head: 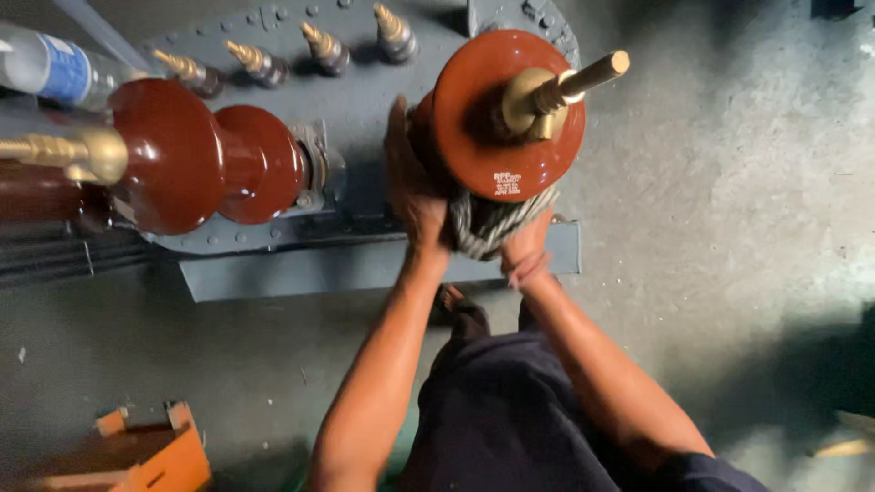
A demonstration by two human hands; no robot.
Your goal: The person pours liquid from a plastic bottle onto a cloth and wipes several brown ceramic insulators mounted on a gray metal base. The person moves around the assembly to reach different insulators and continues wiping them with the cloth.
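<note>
A person is standing over a grey transformer lid [365,91], both arms reaching down to a red-brown porcelain insulator [506,114] near its right edge. The left hand [412,187] is cupping the insulator's left side, while the right hand [524,246] is gripping a striped cloth [492,223] bunched beneath its skirt. A brass stud [574,82] is sticking out of its top. A second red-brown insulator [196,159] is standing toward the lid's left edge, and four small brass-tipped terminals [324,47] are lining the far edge. An orange box [150,451] is lying on the floor.
</note>
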